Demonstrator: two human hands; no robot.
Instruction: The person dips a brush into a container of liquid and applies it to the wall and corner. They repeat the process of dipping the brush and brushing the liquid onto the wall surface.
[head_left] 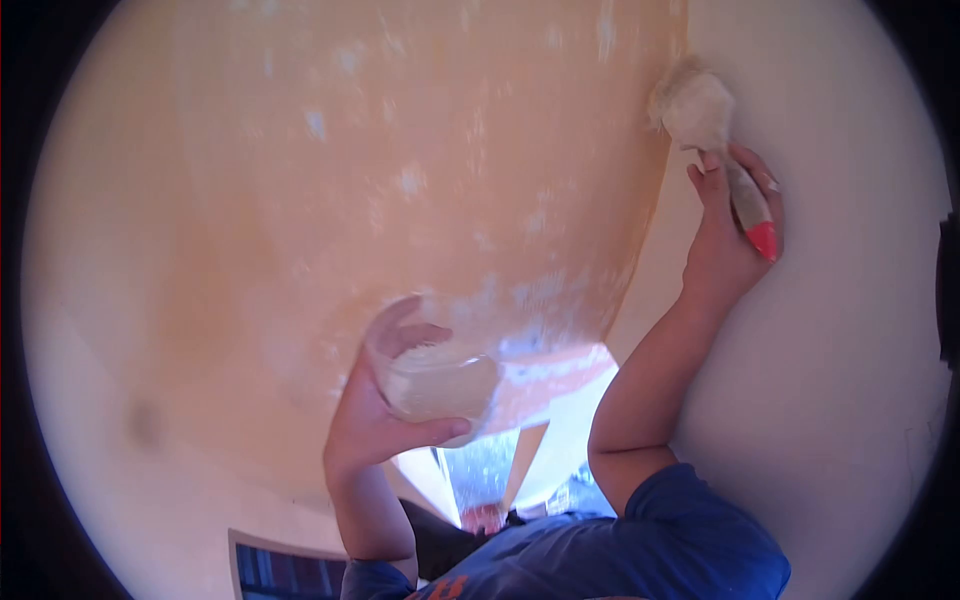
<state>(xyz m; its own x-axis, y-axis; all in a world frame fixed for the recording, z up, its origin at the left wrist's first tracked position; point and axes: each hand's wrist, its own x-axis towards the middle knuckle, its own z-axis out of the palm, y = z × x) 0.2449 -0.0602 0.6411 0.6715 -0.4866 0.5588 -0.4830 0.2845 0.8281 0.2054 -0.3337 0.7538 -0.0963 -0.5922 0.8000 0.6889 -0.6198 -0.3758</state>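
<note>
My left hand (385, 395) is wrapped round a clear plastic container (435, 385) with whitish stuff inside, held at the lower middle of the view. Up at the right, my right hand (735, 200) grips a paintbrush (748, 195) by its handle, which ends in a red tip. The brush's wide head is coated white, and its bristles lie at the line where the orange-tan surface (420, 190) meets the pale surface (830, 300).
White patches and streaks mark the orange-tan surface. Low in the middle is a bright opening (485, 465). A framed opening with dark blue inside (290, 572) shows at the bottom left. A dark object (948, 290) sits at the right edge.
</note>
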